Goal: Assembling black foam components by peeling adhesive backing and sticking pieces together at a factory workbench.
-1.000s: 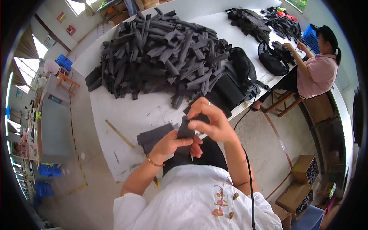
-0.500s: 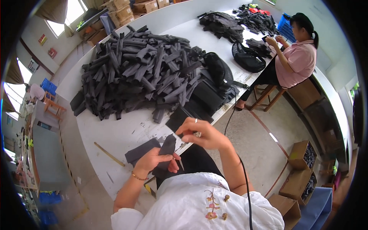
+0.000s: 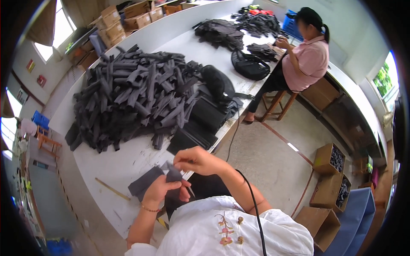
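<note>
Head view: one grey strip pinched between two hands at the table's edge

The left hand (image 3: pixel 159 187) grips a folded, cloth-like grey strip (image 3: pixel 172 174), its thumb laid across the near face and its fingers curled beneath, probably to keep the soft material from sagging. The right hand (image 3: pixel 197 160) comes in from the other side with thumb and fingertips drawn together at the strip's upper edge. They look closed on that edge, though the exact contact is too small to be sure of. Holding low with one hand seems to leave the top free for the other. A thin pointed thing (image 3: pixel 191 192) shows just beside the left fingertips; I cannot tell whether they hold it.

The strip sits above the near edge of the white table (image 3: pixel 92 170), in front of the person's body, likely because both forearms can bend comfortably there. Another dark grey piece (image 3: pixel 144 181) lies on the table just beyond the left hand, apparently within easy reach. Farther left, a narrow wooden stick (image 3: pixel 112 189) lies apart from the hands.

Beyond them, a large heap of curled dark pieces (image 3: pixel 132 91) is set back, which leaves working room in front. Flat black pieces (image 3: pixel 194 138) lie to its right, near the edge, with a black pouch (image 3: pixel 217 83) behind them. A co-worker (image 3: pixel 308 62) sits farther along the same table.
</note>
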Demonstrator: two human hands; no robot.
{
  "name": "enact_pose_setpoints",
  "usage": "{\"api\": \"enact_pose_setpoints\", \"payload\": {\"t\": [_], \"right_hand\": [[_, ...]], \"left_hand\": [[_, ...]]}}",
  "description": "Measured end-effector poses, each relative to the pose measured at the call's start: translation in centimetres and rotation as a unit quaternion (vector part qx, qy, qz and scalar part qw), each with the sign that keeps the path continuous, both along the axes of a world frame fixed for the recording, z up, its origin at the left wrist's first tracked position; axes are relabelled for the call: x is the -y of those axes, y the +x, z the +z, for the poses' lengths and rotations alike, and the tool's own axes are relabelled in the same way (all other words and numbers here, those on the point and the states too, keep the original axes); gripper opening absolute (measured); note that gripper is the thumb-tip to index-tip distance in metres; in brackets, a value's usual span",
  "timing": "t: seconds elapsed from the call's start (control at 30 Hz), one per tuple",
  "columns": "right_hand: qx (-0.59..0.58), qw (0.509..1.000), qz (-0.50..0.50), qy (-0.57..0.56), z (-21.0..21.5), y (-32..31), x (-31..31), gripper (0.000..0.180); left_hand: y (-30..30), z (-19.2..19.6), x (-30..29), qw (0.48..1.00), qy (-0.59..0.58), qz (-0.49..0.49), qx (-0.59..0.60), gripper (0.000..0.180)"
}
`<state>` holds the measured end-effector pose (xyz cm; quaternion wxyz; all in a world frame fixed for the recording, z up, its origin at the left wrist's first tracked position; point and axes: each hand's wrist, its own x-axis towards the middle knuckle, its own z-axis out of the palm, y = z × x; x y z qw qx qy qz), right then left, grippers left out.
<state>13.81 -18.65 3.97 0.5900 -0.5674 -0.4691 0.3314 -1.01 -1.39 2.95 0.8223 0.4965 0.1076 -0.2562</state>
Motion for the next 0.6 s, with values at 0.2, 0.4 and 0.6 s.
{"api": "enact_pose_setpoints", "payload": {"t": [0.2, 0.4, 0.6], "right_hand": [[-0.175, 0.957, -0.195, 0.125, -1.1, 2.1, 1.1, 0.022], [-0.098, 0.995, -0.010, 0.004, -0.6, 0.4, -1.2, 0.019], [-0.196, 0.977, -0.052, 0.072, -2.0, 0.5, -1.5, 0.020]], "left_hand": [[1.1, 1.0, 0.5, 0.998, -0.042, 0.053, 0.018, 0.028], [1.4, 0.7, 0.8, 0.997, -0.049, 0.058, 0.031, 0.028], [0.5, 0.2, -0.1, 0.993, -0.068, 0.094, 0.033, 0.028]]}}
